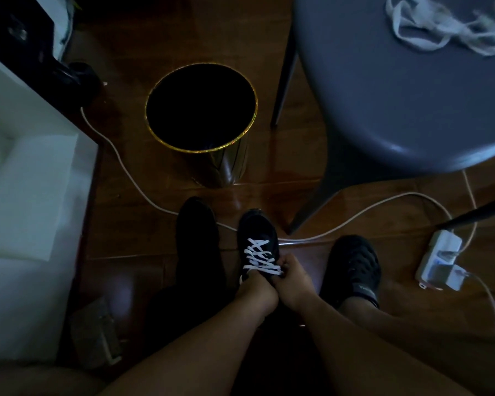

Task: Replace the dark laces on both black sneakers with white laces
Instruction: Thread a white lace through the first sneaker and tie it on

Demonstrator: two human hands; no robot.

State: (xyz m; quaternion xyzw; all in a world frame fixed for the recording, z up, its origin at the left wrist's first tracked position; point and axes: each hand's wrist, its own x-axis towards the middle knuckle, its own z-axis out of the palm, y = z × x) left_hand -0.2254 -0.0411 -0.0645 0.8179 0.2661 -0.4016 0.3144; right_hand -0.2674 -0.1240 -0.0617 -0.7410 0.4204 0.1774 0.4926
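Note:
A black sneaker stands on the wooden floor, toe pointing away from me, with a white lace crossed through its eyelets. My left hand grips the sneaker at its collar. My right hand pinches the white lace at the top eyelets. A second black sneaker lies just to the left, very dark, its laces not discernible. A loose tangle of white laces lies on the grey chair seat at the upper right.
A black bin with a gold rim stands ahead. A white cable runs across the floor to a power strip on the right. White furniture fills the left. My foot in a black clog is on the right.

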